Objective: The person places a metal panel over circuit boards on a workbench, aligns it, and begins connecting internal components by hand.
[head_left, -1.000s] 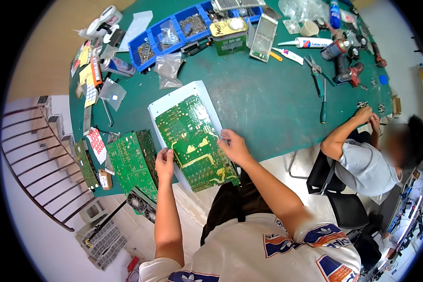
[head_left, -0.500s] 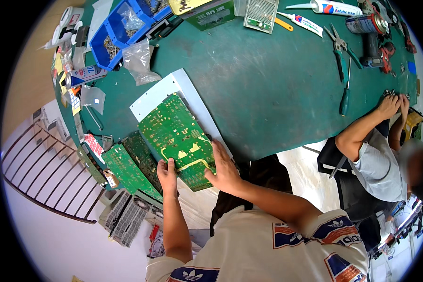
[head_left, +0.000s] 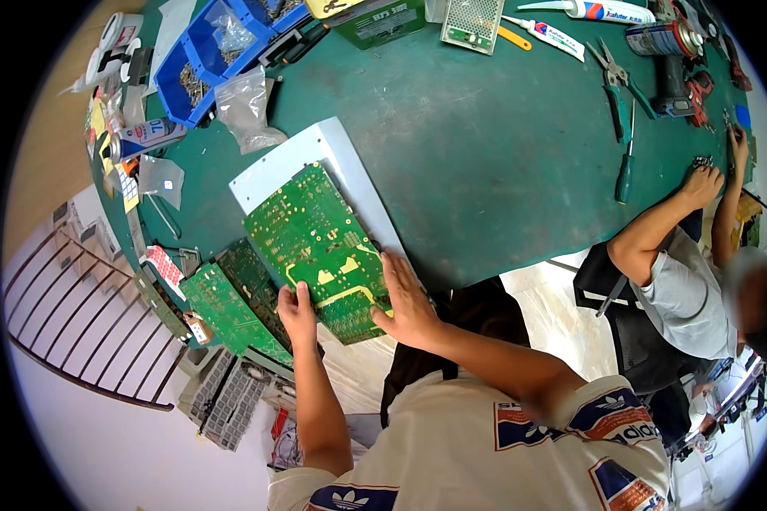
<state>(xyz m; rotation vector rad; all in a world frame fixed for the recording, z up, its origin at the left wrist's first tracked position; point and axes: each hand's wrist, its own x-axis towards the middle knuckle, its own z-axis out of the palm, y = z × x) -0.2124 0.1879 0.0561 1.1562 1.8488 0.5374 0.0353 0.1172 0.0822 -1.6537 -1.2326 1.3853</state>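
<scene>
A green circuit board (head_left: 302,230) with pale gold tracks lies on a light blue-grey panel (head_left: 273,163), which shows beyond its top and right edges. My left hand (head_left: 296,311) grips the board's lower left edge, thumb uppermost. Along the lower right edge my right hand (head_left: 405,307) rests with fingers stretched out and thumb apart on the surface. Just left of these stand or lean more green boards (head_left: 222,298), partly overlapping at the table's edge.
Around the green mat (head_left: 486,153) are blue parts bins (head_left: 187,72), a plastic bag (head_left: 245,115), pliers (head_left: 618,94), a screwdriver (head_left: 624,175), tubes (head_left: 554,38) and power tools (head_left: 690,98). At right a seated co-worker (head_left: 673,298) reaches onto the mat. A railing (head_left: 77,324) is at left.
My right hand has slid down the board's edge and its fingers have straightened. The board sits lower on the panel. The view has shifted. The co-worker's farther hand has reached farther up.
</scene>
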